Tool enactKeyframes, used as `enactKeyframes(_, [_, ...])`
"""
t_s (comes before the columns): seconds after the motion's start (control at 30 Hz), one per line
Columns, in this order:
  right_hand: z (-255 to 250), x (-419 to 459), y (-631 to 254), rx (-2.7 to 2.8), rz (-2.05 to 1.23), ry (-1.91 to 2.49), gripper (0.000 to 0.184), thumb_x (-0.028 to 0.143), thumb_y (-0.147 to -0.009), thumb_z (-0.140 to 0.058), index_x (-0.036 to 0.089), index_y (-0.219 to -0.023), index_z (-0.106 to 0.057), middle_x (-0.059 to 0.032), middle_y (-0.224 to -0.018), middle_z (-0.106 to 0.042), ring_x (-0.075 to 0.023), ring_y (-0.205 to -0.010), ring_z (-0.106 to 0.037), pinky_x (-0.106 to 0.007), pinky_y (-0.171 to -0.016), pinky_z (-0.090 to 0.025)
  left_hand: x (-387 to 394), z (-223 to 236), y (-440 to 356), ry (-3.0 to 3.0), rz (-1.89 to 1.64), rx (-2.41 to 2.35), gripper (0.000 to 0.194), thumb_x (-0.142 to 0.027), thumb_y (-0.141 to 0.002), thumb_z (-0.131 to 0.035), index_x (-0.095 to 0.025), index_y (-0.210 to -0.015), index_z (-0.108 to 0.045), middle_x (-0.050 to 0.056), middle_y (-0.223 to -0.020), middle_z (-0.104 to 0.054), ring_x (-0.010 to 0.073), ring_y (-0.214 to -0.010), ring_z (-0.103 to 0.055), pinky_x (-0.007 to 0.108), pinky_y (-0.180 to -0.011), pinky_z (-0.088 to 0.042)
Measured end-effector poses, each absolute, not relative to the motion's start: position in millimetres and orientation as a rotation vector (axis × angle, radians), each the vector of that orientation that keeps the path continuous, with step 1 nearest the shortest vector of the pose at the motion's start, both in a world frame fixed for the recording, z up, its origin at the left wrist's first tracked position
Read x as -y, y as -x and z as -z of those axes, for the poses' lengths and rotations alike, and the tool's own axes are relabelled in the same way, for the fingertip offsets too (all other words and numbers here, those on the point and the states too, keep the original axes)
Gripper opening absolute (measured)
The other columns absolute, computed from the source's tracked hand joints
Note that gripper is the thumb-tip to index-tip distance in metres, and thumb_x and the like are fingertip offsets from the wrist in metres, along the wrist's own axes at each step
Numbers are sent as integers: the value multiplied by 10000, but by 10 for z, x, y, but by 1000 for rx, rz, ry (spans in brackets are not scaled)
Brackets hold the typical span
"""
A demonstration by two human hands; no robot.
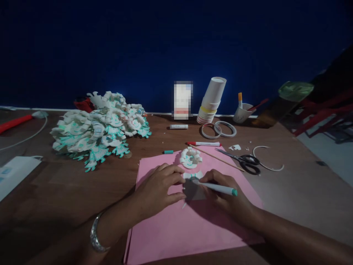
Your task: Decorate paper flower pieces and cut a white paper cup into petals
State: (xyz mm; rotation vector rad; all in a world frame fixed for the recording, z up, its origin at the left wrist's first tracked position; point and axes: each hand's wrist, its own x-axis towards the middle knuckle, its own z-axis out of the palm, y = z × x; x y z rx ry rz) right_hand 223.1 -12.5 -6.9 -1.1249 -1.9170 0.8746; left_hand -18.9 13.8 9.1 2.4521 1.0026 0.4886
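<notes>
My right hand (230, 195) grips a white marker with a green end (219, 188), its tip down on a small white piece of paper (196, 194). Short green lines show near that paper's top edge. Fingers apart, my left hand (162, 184) lies with thumb and fingertips at the paper's left edge. Both hands rest over a pink sheet (171, 235). Just beyond them lies a white paper face with curled edges (190, 160) and green drawn features. A green marker cap (168, 152) sits past the pink sheet's far edge.
Black-handled scissors (248, 162), a thin wooden stick (217, 158) and a red marker (205, 144) lie beyond my right hand. Farther back are tape rings (226, 129), stacked paper cups (212, 99) and a cup of tools (242, 113). Several paper figures (96, 127) are heaped at left.
</notes>
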Motion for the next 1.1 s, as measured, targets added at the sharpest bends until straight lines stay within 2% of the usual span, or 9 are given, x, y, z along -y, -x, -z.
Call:
enactKeyframes(0.23, [84,119,-2233,1963,-820,1115,32,210,-914,-569,196,-895,-591,-19,-754,-687,-144,-611,-596,-247,-570,-445,-136,-118,173,-2441,-469,-1019,222,-290,-839,-748,-249,-1038,-661,27,-1253,-634,245,-1156,-551,435,-998,-433])
enactKeyframes(0.43, [99,125,-2236,1633,-1193,1202,176,369,-966,-595,208,-923,-539,34,-638,-590,-111,-474,-506,-225,-448,-402,-129,-105,180,-2457,-447,-1032,247,-306,-837,-752,-246,-1062,-667,30,-1220,-646,246,-1130,-549,428,-974,-440])
enactKeyframes(0.53, [121,124,-2242,1548,-1250,1199,231,418,-958,-621,221,-931,-503,52,-612,-563,-114,-465,-500,-226,-436,-399,-132,-101,180,-2464,-435,-1034,260,-321,-834,-756,-248,-1068,-669,31,-1195,-655,250,-1113,-553,431,-958,-444])
enactKeyframes(0.87, [83,138,-2260,1846,-986,1194,141,302,-958,-570,214,-865,-511,-5,-733,-624,-140,-583,-528,-259,-531,-412,-124,-132,166,-2461,-430,-1034,208,-309,-843,-746,-235,-1015,-657,42,-1172,-670,255,-1103,-566,419,-955,-433])
enactKeyframes(1.1, [69,134,-2243,1920,-904,1170,123,282,-954,-550,215,-854,-526,-8,-729,-634,-148,-598,-530,-266,-555,-411,-124,-129,166,-2477,-414,-1036,188,-322,-863,-721,-220,-1004,-651,46,-1176,-663,254,-1092,-561,419,-950,-433])
